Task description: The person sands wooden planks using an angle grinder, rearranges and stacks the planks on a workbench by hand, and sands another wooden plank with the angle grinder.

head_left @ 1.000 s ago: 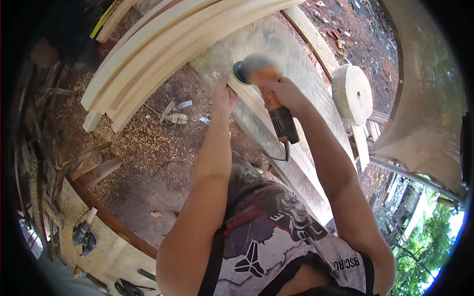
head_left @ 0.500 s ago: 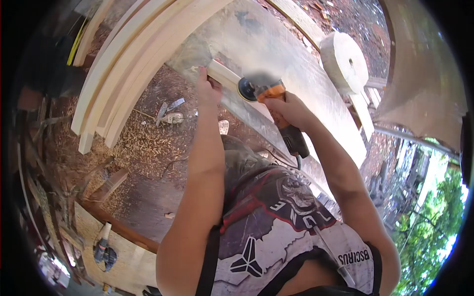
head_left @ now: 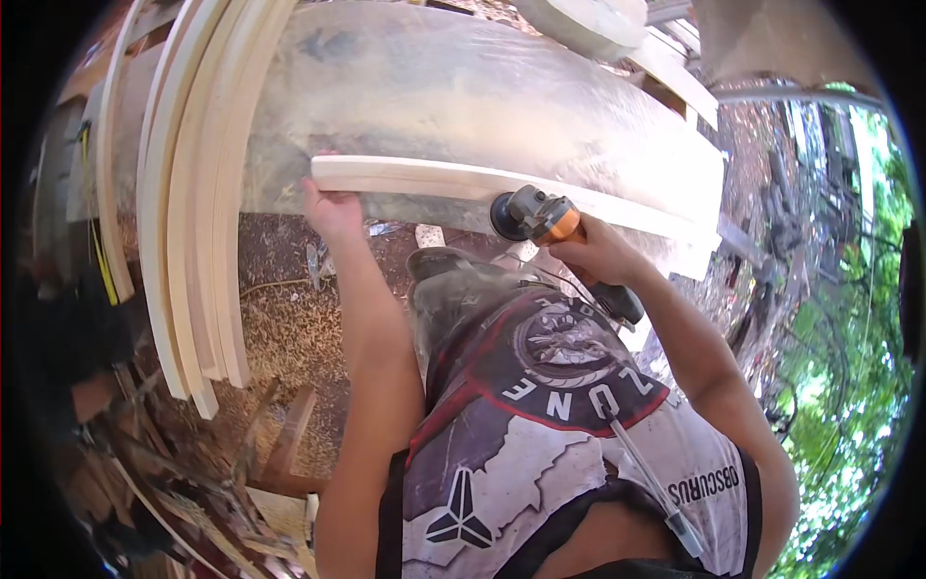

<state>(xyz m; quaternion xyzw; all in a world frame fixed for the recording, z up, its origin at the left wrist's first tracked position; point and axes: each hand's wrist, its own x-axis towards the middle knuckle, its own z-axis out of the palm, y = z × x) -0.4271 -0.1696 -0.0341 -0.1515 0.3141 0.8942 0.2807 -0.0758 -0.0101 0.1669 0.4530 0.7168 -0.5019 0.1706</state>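
In the head view, taking the clock face from its middle, your left hand point(head_left: 333, 210) is at 10 o'clock. Its fingers are curled round the left end of a pale wooden strip point(head_left: 415, 179), the thumb on the near side. The strip lies across the table point(head_left: 434, 72), from between 10 and 11 o'clock to nearly 3 o'clock.

Your right hand point(head_left: 608, 256) is between 2 and 3 o'clock, its fingers clenched round the orange body of a power tool point(head_left: 552, 220). The tool's round disc point(head_left: 505, 217) points toward your left hand and sits at the near edge of the strip; you cannot tell from here whether they touch. The black rear end slants away toward 4 o'clock, past your hand.

At 10 o'clock, well apart from the tool, long curved-looking boards point(head_left: 204, 193) lie side by side over the table's left end. A yellow strip point(head_left: 99, 256) is beyond them at 9 o'clock, and a thick round slab point(head_left: 584, 27) is at 1 o'clock. Shavings point(head_left: 299, 343) cover the ground at 8 o'clock.
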